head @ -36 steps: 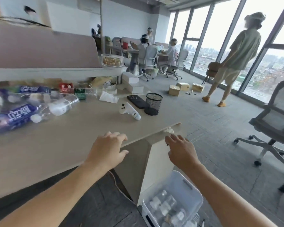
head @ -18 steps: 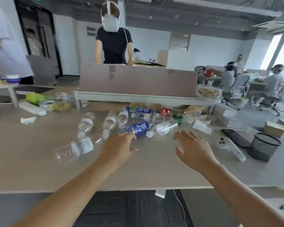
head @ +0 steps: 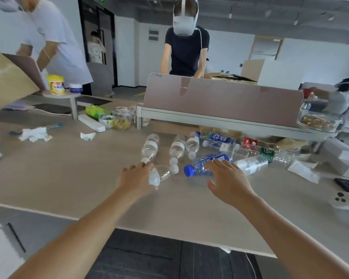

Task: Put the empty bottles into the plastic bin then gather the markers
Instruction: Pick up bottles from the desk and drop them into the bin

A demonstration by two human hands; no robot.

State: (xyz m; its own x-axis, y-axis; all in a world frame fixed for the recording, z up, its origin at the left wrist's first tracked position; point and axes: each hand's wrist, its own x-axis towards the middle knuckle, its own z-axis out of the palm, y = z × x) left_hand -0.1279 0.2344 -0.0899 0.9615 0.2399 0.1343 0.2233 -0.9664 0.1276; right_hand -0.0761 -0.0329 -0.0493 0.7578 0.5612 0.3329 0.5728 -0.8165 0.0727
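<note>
Several empty plastic bottles lie on the beige table (head: 69, 178) in front of the divider. My left hand (head: 137, 178) lies over a clear bottle with a white label (head: 161, 174) and its fingers curl round it. My right hand (head: 228, 178) reaches over a blue-capped bottle with a blue label (head: 199, 165); its spread fingers touch the bottle's body and the thumb stands apart. More clear bottles (head: 150, 146) (head: 250, 164) and another blue-labelled bottle (head: 220, 138) lie behind and to the right. The plastic bin is out of view.
A pink divider on a raised shelf (head: 220, 97) stands behind the bottles. Crumpled tissue (head: 35, 133), a jar (head: 123, 116) and snack packs lie at the left. A white controller (head: 343, 202) and phone sit at the right edge. Two people work at the far side.
The view has turned left from the table's end and the bin to the bottle pile. Both hands have moved forward; the left now closes on a clear bottle, the right touches the blue one.
</note>
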